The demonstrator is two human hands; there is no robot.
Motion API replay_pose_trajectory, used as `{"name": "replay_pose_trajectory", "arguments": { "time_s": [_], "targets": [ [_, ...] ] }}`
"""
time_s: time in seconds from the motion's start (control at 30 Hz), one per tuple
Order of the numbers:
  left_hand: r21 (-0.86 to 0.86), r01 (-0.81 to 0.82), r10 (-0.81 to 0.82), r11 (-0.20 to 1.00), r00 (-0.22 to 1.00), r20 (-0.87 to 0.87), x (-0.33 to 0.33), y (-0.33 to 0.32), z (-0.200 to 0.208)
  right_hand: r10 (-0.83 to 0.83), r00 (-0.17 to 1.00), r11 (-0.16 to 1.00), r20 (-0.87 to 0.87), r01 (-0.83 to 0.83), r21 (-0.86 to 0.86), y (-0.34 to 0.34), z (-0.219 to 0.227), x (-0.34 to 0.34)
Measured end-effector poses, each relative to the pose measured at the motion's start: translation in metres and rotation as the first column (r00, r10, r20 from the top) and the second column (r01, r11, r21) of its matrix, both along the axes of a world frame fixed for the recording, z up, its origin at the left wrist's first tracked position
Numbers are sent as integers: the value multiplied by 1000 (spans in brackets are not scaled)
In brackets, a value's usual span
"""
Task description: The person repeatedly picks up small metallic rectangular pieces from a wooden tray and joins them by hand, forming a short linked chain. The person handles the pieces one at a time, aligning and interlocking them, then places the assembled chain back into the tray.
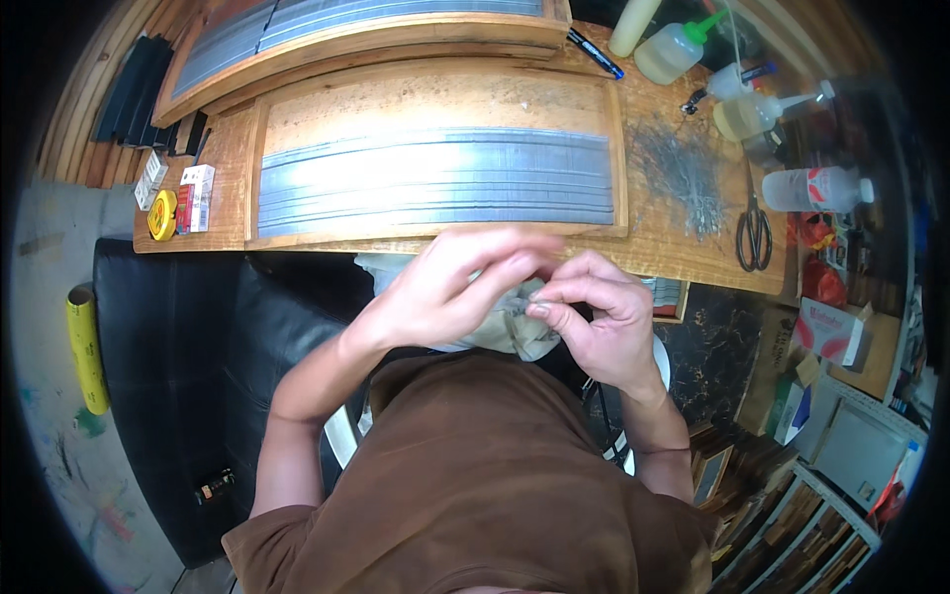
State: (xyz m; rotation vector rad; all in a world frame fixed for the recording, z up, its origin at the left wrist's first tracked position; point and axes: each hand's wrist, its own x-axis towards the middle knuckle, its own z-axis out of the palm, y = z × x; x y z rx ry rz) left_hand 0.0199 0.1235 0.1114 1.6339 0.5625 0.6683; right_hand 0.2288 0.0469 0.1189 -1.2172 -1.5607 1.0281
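Observation:
Both hands are close together in front of the table's near edge, above my lap. My right hand [606, 309] pinches thumb against index finger; a tiny pale bit shows at the tips, too small to name. Reaching across to it, my left hand [460, 287] has bent fingers, smeared by motion, and their tips overlap near the right fingers. Just beyond lies a shallow wooden tray [621, 163] holding several long grey metal-looking strips [435, 178] laid side by side. Under the hands, a light cloth or bag [524, 332] rests on my lap.
A second wooden tray [396, 45] overlaps behind. Right on the table are thin wire-like pieces [688, 178], black scissors [754, 238], a marker [596, 53], a green-capped squeeze bottle [673, 51] and a clear bottle [811, 190]. At left sit a yellow tape measure [161, 215] and small boxes [196, 198].

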Motion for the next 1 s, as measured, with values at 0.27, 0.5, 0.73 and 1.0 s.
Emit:
{"name": "replay_pose_trajectory", "arguments": {
  "time_s": [0.27, 0.5, 0.73, 1.0],
  "targets": [
    [359, -342, 324, 868, 939, 111, -31, -10, -11, 95, 995, 898, 25, -97, 430, 46, -4, -45],
    [352, -414, 396, 840, 910, 125, -29, -8, -38, 101, 994, 936, -45, -80, 344, 53, -22, -50],
    [327, -342, 372, 881, 928, -34, -44, -32, -23, 106, 994, 939, 2, -101, 329, 35, -17, -56],
    [-140, -307, 291, 941, 949, -125, -56, -68, -42, 117, 986, 992, -118, -110, 64, 7, -45, -68]
  ]
}}
